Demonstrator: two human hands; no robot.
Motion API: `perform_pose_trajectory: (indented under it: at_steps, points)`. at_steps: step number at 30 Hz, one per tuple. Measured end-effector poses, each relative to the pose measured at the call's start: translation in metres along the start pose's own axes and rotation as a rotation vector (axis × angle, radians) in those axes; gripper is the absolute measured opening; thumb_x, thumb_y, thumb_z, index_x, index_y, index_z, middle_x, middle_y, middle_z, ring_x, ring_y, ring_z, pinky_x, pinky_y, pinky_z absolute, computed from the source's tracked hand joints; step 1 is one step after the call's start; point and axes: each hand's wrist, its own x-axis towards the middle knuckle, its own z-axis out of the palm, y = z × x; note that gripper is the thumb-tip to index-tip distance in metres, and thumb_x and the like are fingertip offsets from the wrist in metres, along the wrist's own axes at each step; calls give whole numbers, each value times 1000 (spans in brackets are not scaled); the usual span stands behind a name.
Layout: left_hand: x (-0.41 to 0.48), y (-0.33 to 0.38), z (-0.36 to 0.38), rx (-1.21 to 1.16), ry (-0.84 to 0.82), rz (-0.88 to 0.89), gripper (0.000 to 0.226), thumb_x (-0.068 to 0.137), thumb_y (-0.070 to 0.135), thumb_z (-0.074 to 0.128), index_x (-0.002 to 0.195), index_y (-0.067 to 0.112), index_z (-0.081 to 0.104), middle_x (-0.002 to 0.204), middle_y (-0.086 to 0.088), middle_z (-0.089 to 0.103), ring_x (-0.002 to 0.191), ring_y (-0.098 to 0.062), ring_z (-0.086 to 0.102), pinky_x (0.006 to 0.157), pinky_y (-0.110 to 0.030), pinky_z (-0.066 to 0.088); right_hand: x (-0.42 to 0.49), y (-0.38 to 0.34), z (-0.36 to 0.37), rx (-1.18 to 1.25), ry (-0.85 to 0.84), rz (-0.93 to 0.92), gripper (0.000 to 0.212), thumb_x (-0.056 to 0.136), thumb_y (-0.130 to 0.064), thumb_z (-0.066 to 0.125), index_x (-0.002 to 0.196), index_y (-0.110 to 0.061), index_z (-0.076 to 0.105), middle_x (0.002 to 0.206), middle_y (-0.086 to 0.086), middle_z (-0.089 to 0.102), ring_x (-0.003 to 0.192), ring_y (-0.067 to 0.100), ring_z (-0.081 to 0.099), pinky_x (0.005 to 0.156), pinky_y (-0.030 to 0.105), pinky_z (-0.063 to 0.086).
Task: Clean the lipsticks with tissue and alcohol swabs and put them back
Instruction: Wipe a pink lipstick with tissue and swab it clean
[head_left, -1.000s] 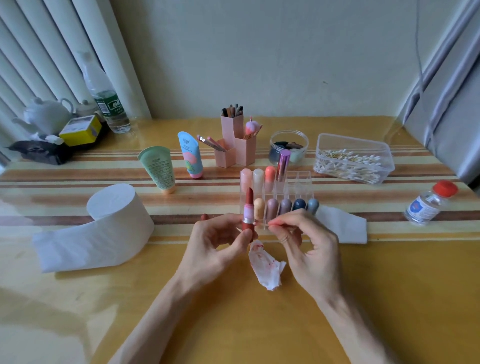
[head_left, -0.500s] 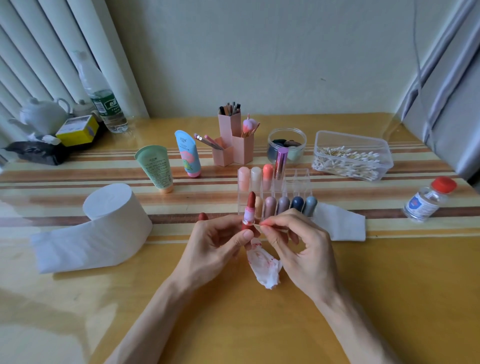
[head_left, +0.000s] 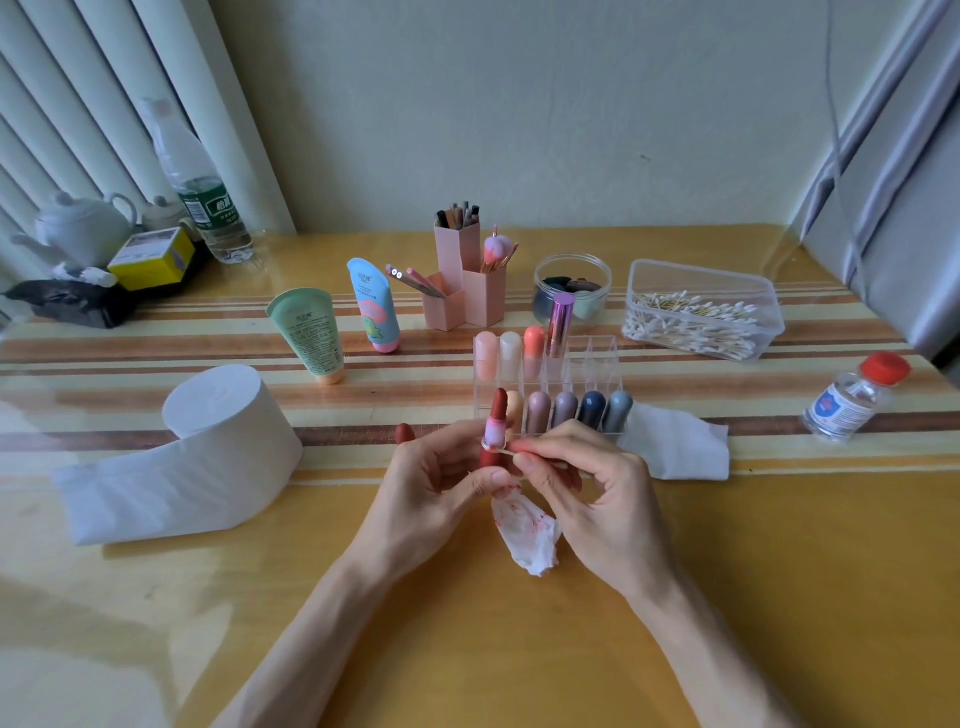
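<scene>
1. The lipstick (head_left: 495, 423) is held upright over the middle of the tabletop (head_left: 753, 597), just in front of the clear organizer (head_left: 597, 364). Its dark red bullet is wound out above a pink collar and a red base.
2. The left hand (head_left: 436, 488) grips the base, fingers and thumb curled round it.
3. The right hand (head_left: 597, 499) pinches a cotton swab (head_left: 522, 453), its tip touching the collar.
4. A crumpled, red-stained tissue (head_left: 524, 535) lies beneath both hands.
5. The tissue roll (head_left: 228, 436) sits well apart on the left and the alcohol bottle (head_left: 852, 400) near the right edge. Bare wood runs from the hands to the near edge.
</scene>
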Motion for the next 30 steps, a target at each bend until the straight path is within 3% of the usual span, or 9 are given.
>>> perform_pose_trajectory:
  at_steps: [2,6,11,15,18,21,25,30]
  points:
    - [1,-3,0,-53,2,4,32,94,11,70,123,0,60,112,-17,77,105,-38,74,95,-51,59,0,0,0,8,3,0,18,97,-12,73,113,-9,80,100,-3,75,99,17,74,83,20,56]
    - [1,-2,1,-77,2,19,20,96,4,63,113,-5,60,106,-13,76,92,-20,74,81,-23,57,-1,-1,1,7,8,8,18,97,-15,73,112,-9,81,99,-4,75,98,16,74,82,18,55]
    - [2,-2,1,-57,19,21,26,93,8,71,117,-2,65,109,-14,76,104,-28,75,92,-36,60,-1,0,2,-5,14,-4,18,97,-12,73,112,-9,81,98,-4,75,96,15,74,81,16,53]
    - [1,-3,3,-6,5,12,19,100,2,58,116,-4,67,82,7,72,69,1,64,67,-11,48,-1,-2,3,-7,19,-11,18,98,-13,71,112,-8,81,97,-3,74,94,15,73,80,14,51]
    - [2,-2,3,62,-10,36,25,105,16,54,123,7,69,80,5,64,67,-3,54,62,-19,43,0,-2,1,1,29,-9,18,98,-13,71,112,-10,81,97,-4,73,94,15,73,80,14,52]
    - [2,-1,2,61,-16,42,28,107,13,52,129,8,68,89,-7,57,72,-6,51,66,-19,44,-1,0,2,-3,26,6,16,98,-12,72,112,-10,81,96,-4,73,95,17,74,80,20,55]
    - [2,-2,3,1,55,40,36,99,10,64,134,5,65,83,0,67,71,-10,58,68,-22,50,0,1,3,-9,45,2,16,98,-11,72,111,-9,81,94,-3,73,92,15,74,79,17,54]
    - [1,-2,1,-104,104,8,19,95,7,67,111,-3,63,85,-6,72,69,-15,64,68,-19,52,-1,0,2,-9,50,-3,16,97,-12,72,111,-7,81,95,-1,73,93,17,74,79,16,54]
